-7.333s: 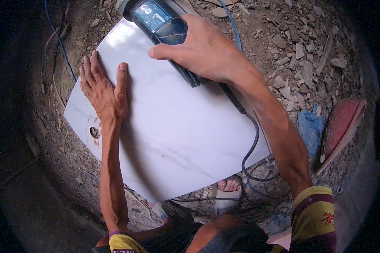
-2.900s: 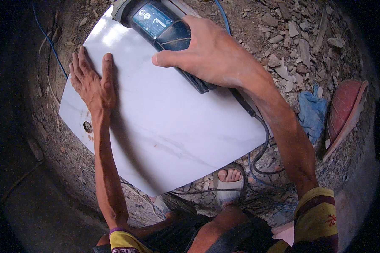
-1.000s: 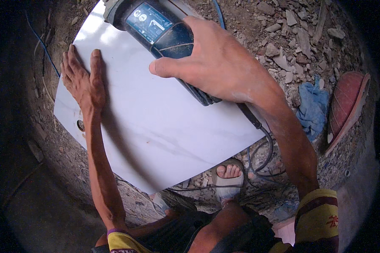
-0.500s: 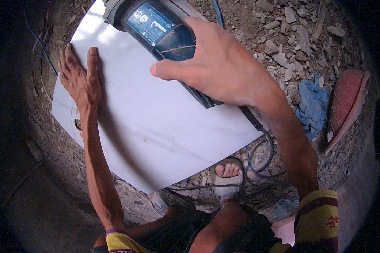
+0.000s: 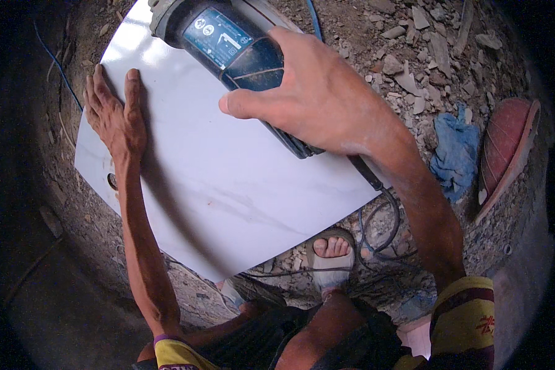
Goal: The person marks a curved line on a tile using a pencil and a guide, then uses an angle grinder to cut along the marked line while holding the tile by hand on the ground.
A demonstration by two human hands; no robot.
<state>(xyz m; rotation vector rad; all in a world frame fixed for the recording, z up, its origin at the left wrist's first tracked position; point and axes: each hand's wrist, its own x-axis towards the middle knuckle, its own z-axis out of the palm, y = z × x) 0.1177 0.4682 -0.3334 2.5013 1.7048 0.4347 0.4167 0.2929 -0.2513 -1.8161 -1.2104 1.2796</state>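
Note:
A large glossy white tile (image 5: 246, 191) with faint grey veining lies in front of me. My left hand (image 5: 116, 117) rests flat near its left edge, thumb and fingers apart. Near that forearm, a small round hole (image 5: 112, 181) shows close to the tile's edge. My right hand (image 5: 317, 92) is wrapped round the body of a dark blue angle grinder (image 5: 228, 52), held over the tile's far part. The grinder's head reaches the top of the picture, and its disc is out of sight. From its rear end a black power cord (image 5: 367, 172) runs down past the tile.
Broken rubble (image 5: 413, 68) covers the ground at the far right. A blue rag (image 5: 456, 154) lies there beside a reddish rounded object (image 5: 505, 151). Cords loop near my sandalled foot (image 5: 332, 256), close to the tile's near edge. A thin blue cable (image 5: 58, 65) runs along the left.
Almost nothing differs. The view has shifted very slightly; both hands, the grinder and the tile keep their places relative to each other.

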